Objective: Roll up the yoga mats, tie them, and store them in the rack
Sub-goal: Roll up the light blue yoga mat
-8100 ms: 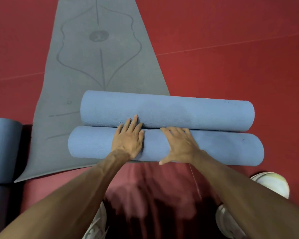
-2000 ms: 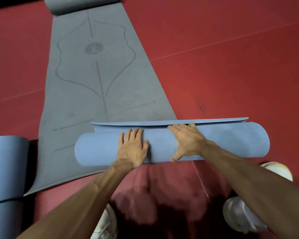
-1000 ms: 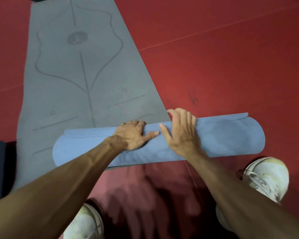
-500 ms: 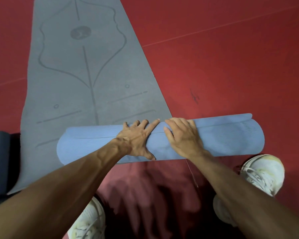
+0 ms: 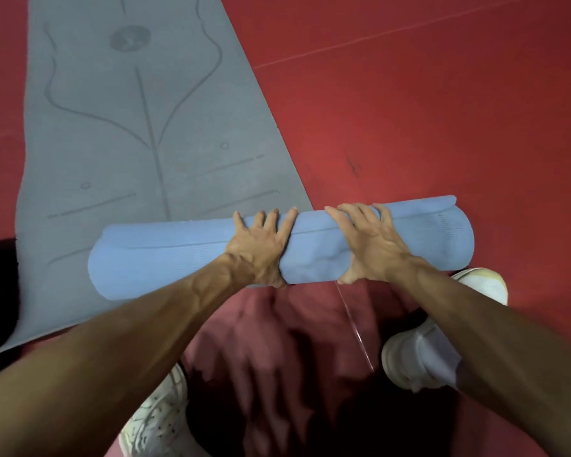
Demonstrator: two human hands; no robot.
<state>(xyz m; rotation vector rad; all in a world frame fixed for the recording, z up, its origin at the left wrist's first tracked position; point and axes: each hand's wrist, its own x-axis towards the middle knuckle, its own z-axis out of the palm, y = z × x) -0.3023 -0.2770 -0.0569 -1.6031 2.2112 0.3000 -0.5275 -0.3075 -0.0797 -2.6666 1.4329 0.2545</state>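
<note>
Both hands, left hand (image 5: 259, 247) and right hand (image 5: 371, 247), clamp the rolled light-blue foam yoga mat (image 5: 178, 262) on the red floor (image 5: 442, 110), fingers (image 5: 350, 211) spread over its top. It lies across the flat grey patterned mat (image 5: 129, 127). Ease off and the loose outer edge likely springs open, untied.

Two separate rolls eight seconds back, now one fully rolled blue mat (image 5: 185, 258). Loose flap edge from two seconds ago wound in. Left hand (image 5: 261, 247) and right hand (image 5: 371, 245) no longer flat on top, now clamped around the middle, denting it between them.
</note>
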